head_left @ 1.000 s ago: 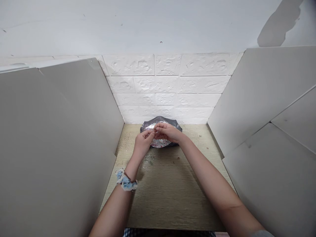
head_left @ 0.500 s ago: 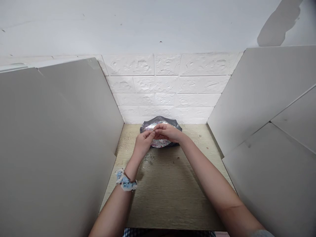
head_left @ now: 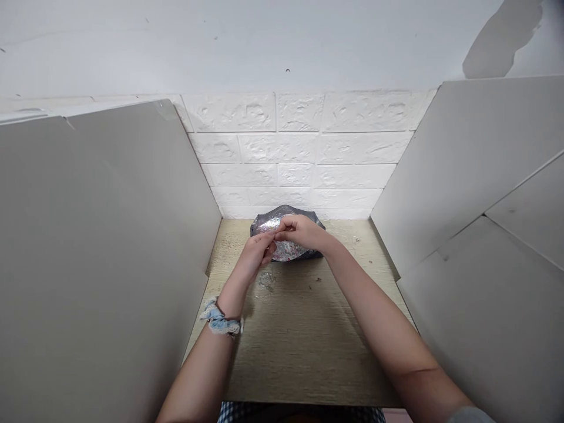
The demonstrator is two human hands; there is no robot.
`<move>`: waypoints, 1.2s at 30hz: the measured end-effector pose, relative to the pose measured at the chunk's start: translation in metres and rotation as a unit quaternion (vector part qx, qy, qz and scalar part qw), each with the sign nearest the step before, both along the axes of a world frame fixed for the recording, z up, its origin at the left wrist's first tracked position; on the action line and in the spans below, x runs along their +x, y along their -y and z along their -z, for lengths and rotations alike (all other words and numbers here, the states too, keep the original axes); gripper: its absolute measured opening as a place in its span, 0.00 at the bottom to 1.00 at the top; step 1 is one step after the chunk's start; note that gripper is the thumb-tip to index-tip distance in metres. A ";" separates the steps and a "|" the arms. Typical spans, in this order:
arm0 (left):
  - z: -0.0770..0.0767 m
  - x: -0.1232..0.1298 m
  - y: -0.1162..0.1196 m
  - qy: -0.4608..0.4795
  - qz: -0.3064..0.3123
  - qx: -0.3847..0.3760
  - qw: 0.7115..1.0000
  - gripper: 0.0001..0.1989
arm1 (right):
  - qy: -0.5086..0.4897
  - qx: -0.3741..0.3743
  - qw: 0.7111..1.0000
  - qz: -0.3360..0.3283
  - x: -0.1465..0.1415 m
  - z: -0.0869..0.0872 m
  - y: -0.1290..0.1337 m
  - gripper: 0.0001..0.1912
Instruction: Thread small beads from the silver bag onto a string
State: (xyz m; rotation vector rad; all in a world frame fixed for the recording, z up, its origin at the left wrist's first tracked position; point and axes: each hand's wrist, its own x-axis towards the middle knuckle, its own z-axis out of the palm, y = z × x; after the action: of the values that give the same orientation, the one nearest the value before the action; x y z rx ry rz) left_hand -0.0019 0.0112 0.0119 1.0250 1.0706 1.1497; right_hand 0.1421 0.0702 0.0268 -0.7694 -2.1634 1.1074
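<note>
My left hand and my right hand meet fingertip to fingertip, both pinched. Whatever sits between the fingertips is too small to make out. Behind and below them lies a dark pouch with a shiny silver inside, its mouth facing me. Many tiny coloured bits, like beads, show in it, partly covered by my hands. On the wood in front of the pouch is a small clear, glinting cluster, whose kind I cannot tell. A blue and white scrunchie circles my left wrist.
The wooden tabletop is hemmed in by a grey panel on the left and another grey panel on the right. A white brick-patterned wall closes the back. Small specks dot the wood.
My left hand has turned slightly, and its lower fingers now show curled beneath the pinch. My right hand stays nearly in place. The pouch has not moved.
</note>
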 end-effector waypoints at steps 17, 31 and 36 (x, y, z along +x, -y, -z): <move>0.001 -0.002 0.004 0.134 0.069 -0.006 0.989 0.09 | 0.086 0.146 0.985 0.032 0.009 -0.041 0.034 0.06; -0.001 -0.004 0.005 0.093 0.126 0.036 0.987 0.11 | -0.165 -0.035 0.980 0.103 0.014 -0.054 0.042 0.10; -0.004 -0.004 0.007 0.105 0.133 0.048 0.984 0.11 | -0.319 -0.140 0.929 0.123 0.027 -0.070 0.045 0.13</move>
State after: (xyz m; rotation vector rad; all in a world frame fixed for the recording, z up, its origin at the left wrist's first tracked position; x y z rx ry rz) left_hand -0.0062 0.0038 0.0160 1.0602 0.6946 1.0714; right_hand 0.1687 0.0247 0.0973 -0.6561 -1.3483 1.3213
